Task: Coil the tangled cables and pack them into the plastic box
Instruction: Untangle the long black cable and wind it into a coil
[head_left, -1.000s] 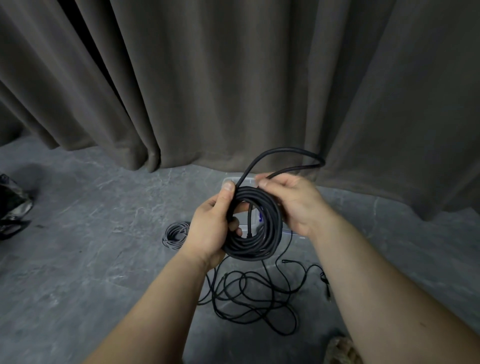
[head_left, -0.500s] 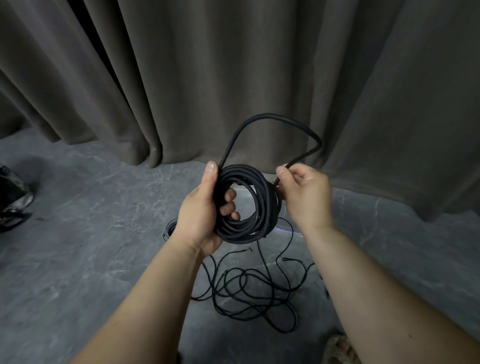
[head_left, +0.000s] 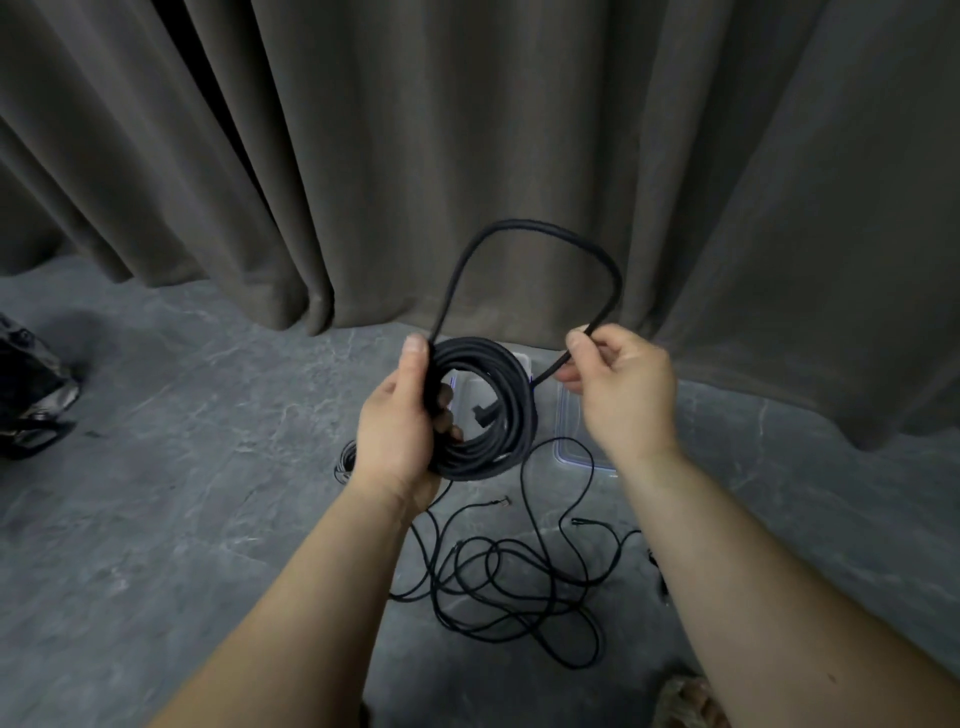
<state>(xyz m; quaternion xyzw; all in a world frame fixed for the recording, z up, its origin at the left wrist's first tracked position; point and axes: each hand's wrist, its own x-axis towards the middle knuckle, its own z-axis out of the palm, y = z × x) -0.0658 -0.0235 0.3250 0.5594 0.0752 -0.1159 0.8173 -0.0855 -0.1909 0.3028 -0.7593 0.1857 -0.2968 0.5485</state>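
A: Where's the black coil (head_left: 485, 410) relative to the plastic box (head_left: 571, 415)?
B: Held up above it, over the box's left part. The left hand (head_left: 400, 421) grips the coil's left side, thumb along the top, fingers curled through the middle

A: And the free end?
B: The loose loop (head_left: 530, 244) arches up from the coil; the right hand (head_left: 618, 389) pinches its end just right of the coil

A: Other cables?
B: Tangled thin cables (head_left: 509, 577) lie on the floor nearer than the box

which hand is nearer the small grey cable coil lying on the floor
Left. The left hand hangs just above and beside the grey coil; the right hand is far across, past the black coil.
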